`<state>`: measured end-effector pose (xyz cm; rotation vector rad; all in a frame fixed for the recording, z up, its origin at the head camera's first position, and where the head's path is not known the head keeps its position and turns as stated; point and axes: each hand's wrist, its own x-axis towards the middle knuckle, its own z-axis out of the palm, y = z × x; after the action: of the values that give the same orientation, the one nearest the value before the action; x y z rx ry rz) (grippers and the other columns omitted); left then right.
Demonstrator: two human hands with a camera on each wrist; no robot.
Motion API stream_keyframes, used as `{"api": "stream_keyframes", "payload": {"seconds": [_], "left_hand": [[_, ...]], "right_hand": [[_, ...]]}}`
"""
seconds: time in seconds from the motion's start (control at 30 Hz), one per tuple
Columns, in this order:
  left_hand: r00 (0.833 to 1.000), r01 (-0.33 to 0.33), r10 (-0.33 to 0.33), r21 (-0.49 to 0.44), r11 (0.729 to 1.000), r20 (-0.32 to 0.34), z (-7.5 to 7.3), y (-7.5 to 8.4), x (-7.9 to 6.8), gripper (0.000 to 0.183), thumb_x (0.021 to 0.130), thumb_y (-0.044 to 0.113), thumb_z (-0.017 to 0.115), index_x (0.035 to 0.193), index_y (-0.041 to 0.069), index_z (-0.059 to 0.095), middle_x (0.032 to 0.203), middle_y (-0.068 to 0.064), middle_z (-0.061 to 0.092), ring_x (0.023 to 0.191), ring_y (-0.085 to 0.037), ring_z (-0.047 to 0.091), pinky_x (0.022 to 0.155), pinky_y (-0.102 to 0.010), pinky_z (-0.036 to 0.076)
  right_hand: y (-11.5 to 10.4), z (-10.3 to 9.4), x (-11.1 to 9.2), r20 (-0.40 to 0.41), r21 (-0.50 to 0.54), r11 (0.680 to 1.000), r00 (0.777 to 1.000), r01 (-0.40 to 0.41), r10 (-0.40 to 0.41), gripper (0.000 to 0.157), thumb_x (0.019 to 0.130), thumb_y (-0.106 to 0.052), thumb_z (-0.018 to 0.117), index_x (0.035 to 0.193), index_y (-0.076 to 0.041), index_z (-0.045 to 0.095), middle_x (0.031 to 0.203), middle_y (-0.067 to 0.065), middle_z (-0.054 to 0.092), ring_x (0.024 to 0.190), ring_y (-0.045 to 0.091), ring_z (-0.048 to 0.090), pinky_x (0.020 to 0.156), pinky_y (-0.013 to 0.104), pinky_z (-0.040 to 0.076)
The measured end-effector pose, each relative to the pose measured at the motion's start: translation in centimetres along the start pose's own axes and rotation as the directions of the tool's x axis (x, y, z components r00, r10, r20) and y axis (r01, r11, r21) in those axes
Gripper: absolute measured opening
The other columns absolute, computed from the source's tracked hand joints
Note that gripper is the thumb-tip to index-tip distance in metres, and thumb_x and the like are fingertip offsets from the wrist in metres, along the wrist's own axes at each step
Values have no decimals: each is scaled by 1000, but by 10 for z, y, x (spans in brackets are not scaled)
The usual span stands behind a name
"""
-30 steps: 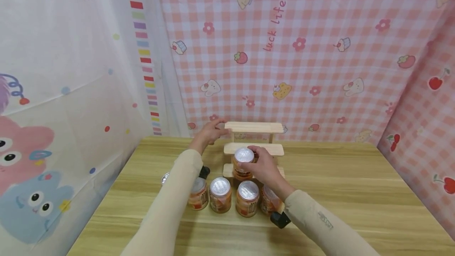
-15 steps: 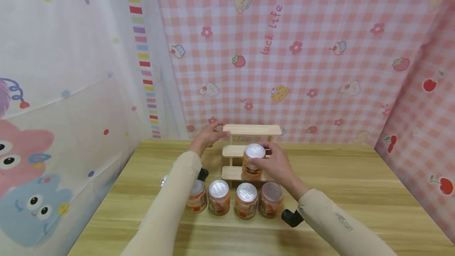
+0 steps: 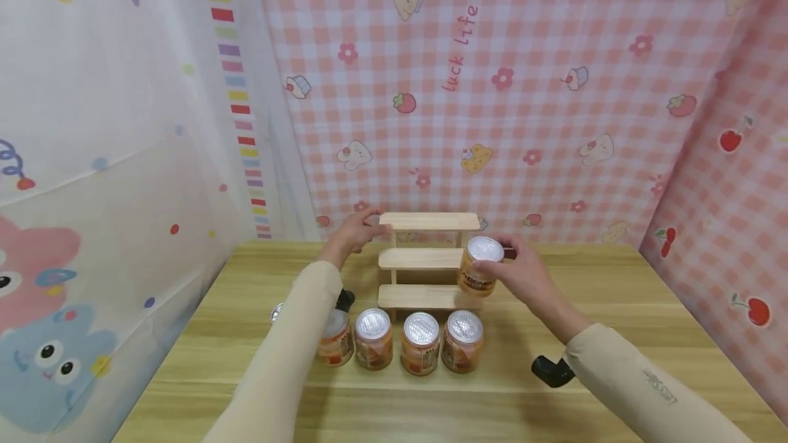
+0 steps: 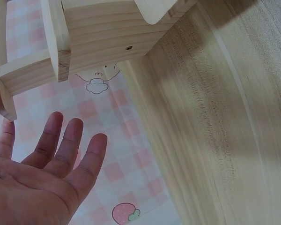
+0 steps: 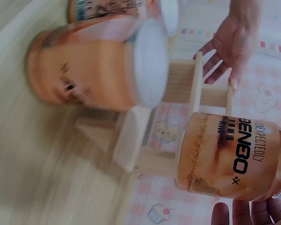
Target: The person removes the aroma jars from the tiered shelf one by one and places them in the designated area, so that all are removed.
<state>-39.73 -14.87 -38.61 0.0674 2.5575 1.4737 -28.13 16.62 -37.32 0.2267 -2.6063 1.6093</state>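
My right hand (image 3: 531, 277) grips an orange can (image 3: 477, 271) with a silver lid, held slightly tilted in front of the stand's right end. Dark lettering shows on that can (image 5: 232, 157) in the right wrist view. A three-tier wooden display stand (image 3: 425, 258) stands at the back of the table. My left hand (image 3: 352, 234) pinches the left end of its top board between thumb and index finger; the other fingers (image 4: 72, 136) are spread out. Similar cans (image 3: 421, 344) stand upright in a row before the stand, one partly hidden by the left sleeve.
The wooden table (image 3: 591, 320) ends at a pink checked cloth (image 3: 542, 122) behind the stand. A white patterned cloth (image 3: 135, 176) hangs at the left. Black wrist devices (image 3: 550, 370) sit by the cuffs. Another lid (image 3: 277, 312) peeks out left of the left arm.
My right hand has carried the can rightward, from the middle of the stand to its right end, and tilted it. The left hand stays at the top board. The head view shifts slightly.
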Motion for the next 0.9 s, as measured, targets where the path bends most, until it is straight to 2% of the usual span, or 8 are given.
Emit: {"api": "stream_keyframes", "payload": {"seconds": [0.2,0.37,0.53,0.9], "left_hand": [[1000,9,-9,-4,1000,-9,0,2,0,56,97,32,65,148,19,46,140,-19,48,115,-31,51,80,-42,46],[1000,17,-17,-10,1000,-9,1,3,-2,55,97,32,65,148,21,46,139,-18,49,118,-33,51,85,-45,46],[1000,9,-9,-9,1000,-8,2,2,-2,54,98,32,64,148,21,46,139,-18,48,118,-32,51,88,-49,46],[1000,23,-23,-14,1000,-6,0,1,-2,55,98,31,64,149,21,45,137,-18,50,119,-35,50,93,-52,45]], "right_hand": [[17,-14,-11,-9,-49,999,1000,-17,16,60,83,-31,81,128,-1,54,125,18,58,119,33,53,82,38,48],[34,-19,-22,9,-42,999,1000,-29,29,64,84,-29,81,133,1,52,127,21,57,120,36,52,83,36,50],[47,-18,-32,16,-28,999,999,-36,37,66,84,-28,81,134,3,50,128,22,56,117,37,55,81,32,52],[66,-11,-47,20,1,1000,1000,-9,9,58,81,-20,83,126,4,54,118,19,60,107,35,59,77,28,54]]}}
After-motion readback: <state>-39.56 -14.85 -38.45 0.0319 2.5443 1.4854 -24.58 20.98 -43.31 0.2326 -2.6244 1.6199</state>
